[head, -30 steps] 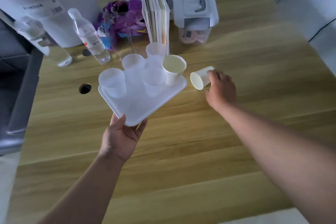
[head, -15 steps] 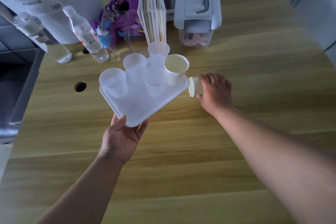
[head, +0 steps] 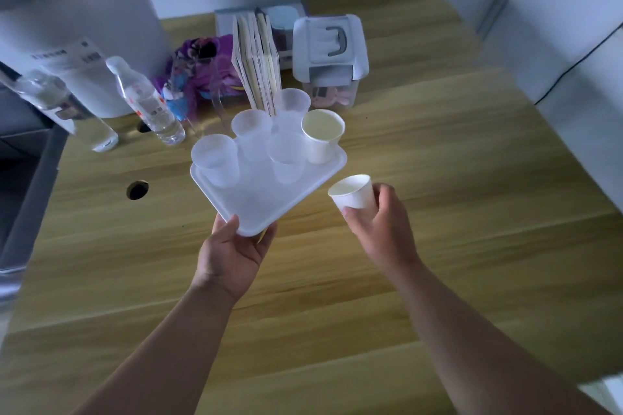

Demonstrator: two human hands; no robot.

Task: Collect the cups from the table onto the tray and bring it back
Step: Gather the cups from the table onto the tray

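Observation:
My left hand point(head: 232, 253) grips the near corner of a white tray point(head: 259, 212) and holds it above the wooden table point(head: 438, 178). On the tray stand several translucent plastic cups point(head: 215, 158) and one white paper cup point(head: 323, 135) at its right corner. My right hand point(head: 381, 226) holds a second white paper cup point(head: 354, 194) upright in the air, just right of the tray's right edge and apart from it.
At the back of the table are two water bottles point(head: 148, 101), a purple bag point(head: 205, 71), upright books point(head: 258, 57), a lidded storage box point(head: 328, 54) and a large white cylinder point(head: 94, 20). A cable hole point(head: 137, 189) lies left of the tray.
My right hand has closed on the paper cup that lay on its side, lifted it off the table, turned it upright and brought it nearer, beside the tray. The tray stayed held.

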